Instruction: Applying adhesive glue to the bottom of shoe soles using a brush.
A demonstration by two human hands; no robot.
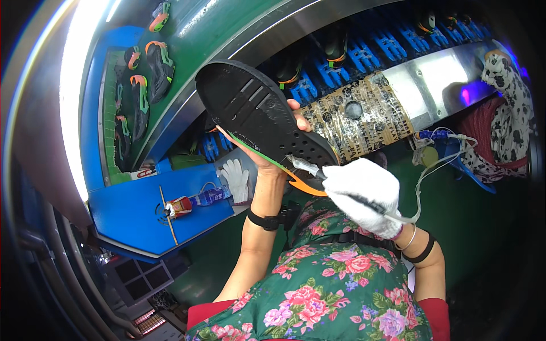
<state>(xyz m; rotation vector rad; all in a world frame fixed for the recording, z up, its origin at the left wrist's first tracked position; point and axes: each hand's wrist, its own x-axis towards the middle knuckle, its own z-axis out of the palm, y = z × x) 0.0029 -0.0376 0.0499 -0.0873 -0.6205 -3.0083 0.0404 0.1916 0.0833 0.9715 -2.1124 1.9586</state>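
My bare left hand [264, 161] is wrapped round a black shoe sole [256, 116] with an orange and green edge. Its inner face is turned toward me, showing slots and a group of round holes. A white glove covers my right hand [364, 190], which grips a brush [305, 165] with a dark handle and a pale, wet-looking tip. That tip meets the sole near the holes. From the back of the handle a clear thin hose [419, 199] runs up to the right.
A metal ledge [446, 77] partly wrapped in taped brown paper runs behind the sole. Blue racks [364, 54] stand beyond it, some bearing shoes. On the blue table [125, 213] at left are a plastic bottle [210, 196] and a white glove [235, 177]. More dark shoes [159, 71] lie upper left.
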